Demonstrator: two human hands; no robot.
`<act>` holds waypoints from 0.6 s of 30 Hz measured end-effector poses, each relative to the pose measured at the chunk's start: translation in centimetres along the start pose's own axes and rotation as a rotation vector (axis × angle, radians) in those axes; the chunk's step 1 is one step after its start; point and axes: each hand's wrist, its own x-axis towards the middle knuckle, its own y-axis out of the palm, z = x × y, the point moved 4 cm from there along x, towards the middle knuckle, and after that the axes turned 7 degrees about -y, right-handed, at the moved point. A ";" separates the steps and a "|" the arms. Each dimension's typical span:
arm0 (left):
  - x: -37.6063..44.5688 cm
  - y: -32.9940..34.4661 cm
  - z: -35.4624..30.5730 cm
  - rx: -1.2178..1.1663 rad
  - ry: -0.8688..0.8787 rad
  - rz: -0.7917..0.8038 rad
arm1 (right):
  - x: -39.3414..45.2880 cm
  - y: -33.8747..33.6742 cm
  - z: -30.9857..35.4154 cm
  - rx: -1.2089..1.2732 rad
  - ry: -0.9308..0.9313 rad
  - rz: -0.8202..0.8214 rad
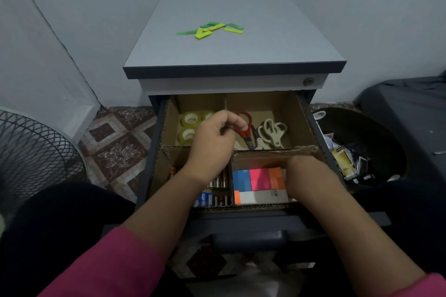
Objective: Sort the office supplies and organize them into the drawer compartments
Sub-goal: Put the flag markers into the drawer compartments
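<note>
The open drawer [311, 123] holds a cardboard divider with several compartments. Clear tape rolls [189, 120] lie in the far left one. Red-handled scissors [245, 128] and beige scissors [272, 131] lie in the far right one. Batteries [210, 198] fill the near left compartment; coloured sticky-note pads [258, 179] fill the near right. My left hand [212, 142] hovers over the divider with fingers curled at the red scissors' handle. My right hand [306, 176] reaches down into the near right compartment, its fingers hidden. Green and yellow strips [210, 29] lie on the cabinet top [236, 50].
A black bin [362, 152] with rubbish stands right of the cabinet. A wire fan guard [31, 152] sits at the left on the patterned tile floor. The wall is close behind the cabinet. My dark-clad knees flank the drawer front.
</note>
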 end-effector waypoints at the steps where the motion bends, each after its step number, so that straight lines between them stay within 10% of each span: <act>1: 0.0 0.0 0.0 0.001 -0.001 -0.001 | 0.0 0.0 0.0 -0.001 0.006 0.005; 11: -0.1 -0.1 -0.1 0.009 0.007 -0.005 | -0.3 -1.8 -0.3 -0.003 -0.001 -0.059; 18: 0.0 0.0 0.1 0.002 0.011 -0.010 | -0.2 -0.3 3.1 0.560 -0.083 0.185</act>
